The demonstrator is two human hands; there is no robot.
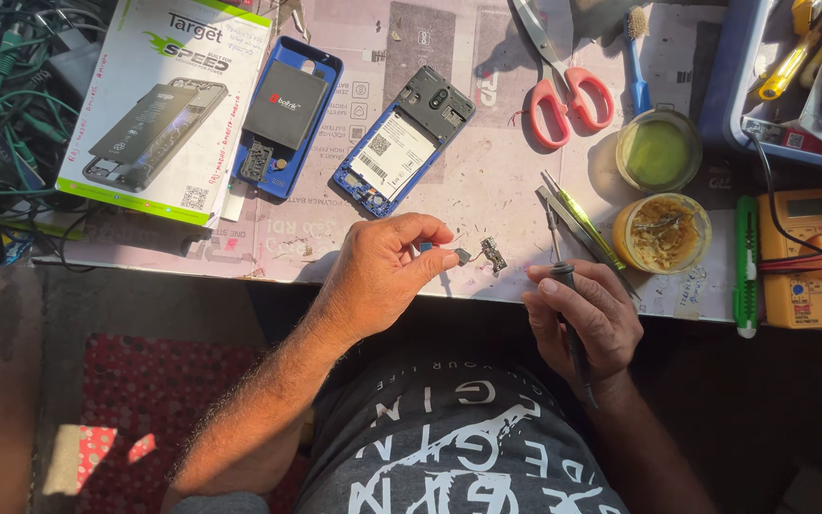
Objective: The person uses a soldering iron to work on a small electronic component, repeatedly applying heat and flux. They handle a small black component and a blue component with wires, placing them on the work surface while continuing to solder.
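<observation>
Head view, straight down (close), workbench (487,190)

Phone repair bench: opened phone (402,141), multimeter (812,257), flux tins (660,232).

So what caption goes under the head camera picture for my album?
Left hand pinches a small circuit part, right hand holds a soldering iron, by an opened blue phone.
</observation>
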